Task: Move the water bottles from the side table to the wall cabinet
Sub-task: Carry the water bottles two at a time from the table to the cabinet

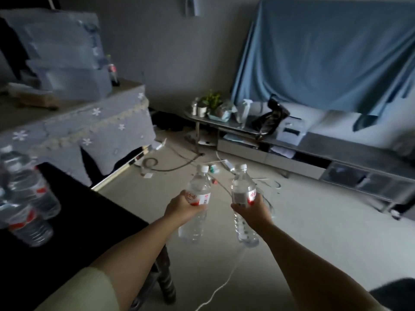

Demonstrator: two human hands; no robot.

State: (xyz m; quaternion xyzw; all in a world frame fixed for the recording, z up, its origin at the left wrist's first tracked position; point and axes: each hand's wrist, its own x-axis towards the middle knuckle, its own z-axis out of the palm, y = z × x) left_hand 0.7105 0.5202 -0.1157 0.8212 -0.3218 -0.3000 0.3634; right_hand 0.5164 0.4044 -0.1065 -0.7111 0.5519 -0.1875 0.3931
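We hold one water bottle in each hand, out over the floor.

Our left hand [183, 206] wraps around the middle of the left bottle [197, 198], right on its label. Our right hand [251, 209] wraps around the right bottle [243, 198] the same way. Both bottles stand almost straight up. Their white caps point up and a little away from us, and their bottoms hang down below our fists. The two bottles are near each other but not touching. Out to the left of our left hand, more bottles [27, 198] wait on the dark side table [89, 221]; they look blurry. Far ahead of both hands is the low cabinet [336, 158] by the wall. We think the bottles go there, and our right hand is a bit nearer to it.
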